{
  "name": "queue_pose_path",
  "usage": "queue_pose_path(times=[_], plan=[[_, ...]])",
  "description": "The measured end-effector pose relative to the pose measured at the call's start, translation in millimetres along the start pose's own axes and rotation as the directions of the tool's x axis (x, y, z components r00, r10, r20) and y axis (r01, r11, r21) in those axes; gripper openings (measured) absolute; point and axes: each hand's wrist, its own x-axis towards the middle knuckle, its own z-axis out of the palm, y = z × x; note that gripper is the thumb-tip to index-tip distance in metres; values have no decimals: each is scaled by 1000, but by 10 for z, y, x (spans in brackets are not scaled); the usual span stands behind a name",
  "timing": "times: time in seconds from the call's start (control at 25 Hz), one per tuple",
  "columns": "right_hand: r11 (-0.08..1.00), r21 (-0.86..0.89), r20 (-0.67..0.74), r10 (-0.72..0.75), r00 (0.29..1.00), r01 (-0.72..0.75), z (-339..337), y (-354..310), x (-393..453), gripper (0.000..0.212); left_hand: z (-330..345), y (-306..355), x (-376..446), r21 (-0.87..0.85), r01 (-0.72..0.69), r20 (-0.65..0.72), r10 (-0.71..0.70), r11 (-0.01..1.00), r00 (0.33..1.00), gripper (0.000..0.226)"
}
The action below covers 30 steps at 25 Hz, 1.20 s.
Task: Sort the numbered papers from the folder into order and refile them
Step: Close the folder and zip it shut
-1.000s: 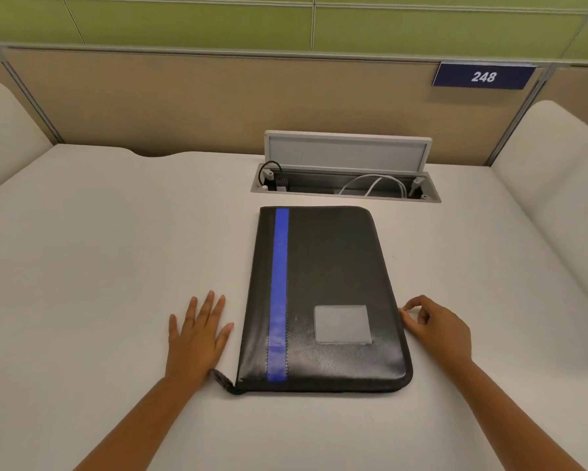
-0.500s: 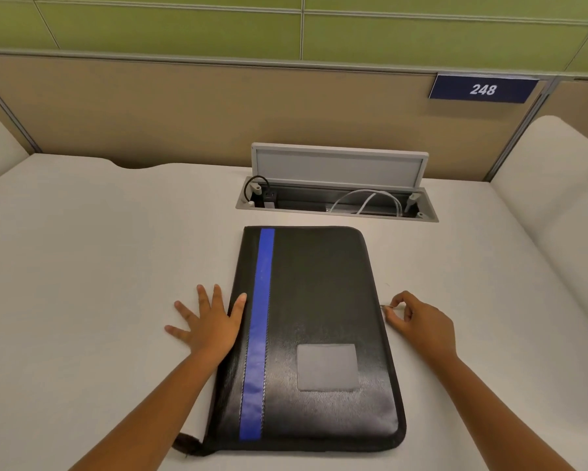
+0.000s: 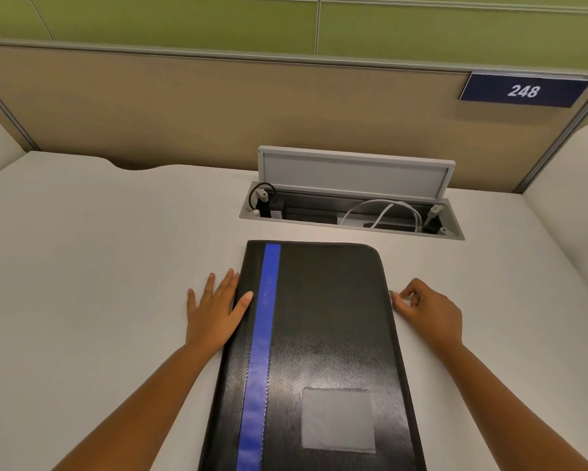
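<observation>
A black zipped folder point(image 3: 323, 334) with a blue stripe and a grey patch lies closed on the white desk point(image 3: 98, 266), its near end cut off by the frame. My left hand point(image 3: 214, 311) lies flat with spread fingers at the folder's left edge, the thumb resting on the cover. My right hand point(image 3: 425, 307) sits at the folder's right edge, thumb and forefinger pinching a small metal zipper pull. No papers are visible.
Behind the folder an open cable hatch point(image 3: 353, 212) with a raised grey lid holds black and white cables. A tan partition with a blue sign reading 248 point(image 3: 523, 91) closes off the back. Pale panels flank the desk.
My right hand has travelled along the folder's right edge toward the far end, pinching the zipper pull. My left hand slid forward along the left edge, thumb now on the cover.
</observation>
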Motion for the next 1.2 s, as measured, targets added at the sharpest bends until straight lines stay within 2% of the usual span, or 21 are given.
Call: queue_pose_path(times=[0.12, 0.4, 0.6, 0.72, 0.88, 1.12, 1.2], plan=[[1000, 10, -5, -10, 1000, 10, 9, -18, 134, 23, -19, -6, 109, 7, -26, 5, 26, 1000, 1000, 118], [999, 0, -3, -39, 999, 39, 57, -106, 433, 16, -37, -16, 136, 1, -59, 14, 59, 998, 998, 118], [986, -85, 204, -126, 971, 145, 107, -229, 912, 15, -39, -25, 128, -2, -64, 13, 64, 998, 998, 112], [962, -129, 336, -187, 923, 242, 107, -296, 1179, 18, -46, -30, 116, -23, -63, 11, 63, 998, 998, 106], [931, -65, 440, -297, 848, 360, 86, -478, 1420, 10, -37, -30, 122, -45, -73, -4, 73, 996, 997, 101], [836, -86, 647, -367, 668, 543, 130, -840, 1695, 7, 17, -67, 147, -70, -86, -34, 83, 994, 996, 96], [819, -78, 676, -376, 634, 568, 139, -954, 1738, 8, 21, -71, 140, -72, -81, -32, 79, 994, 996, 95]])
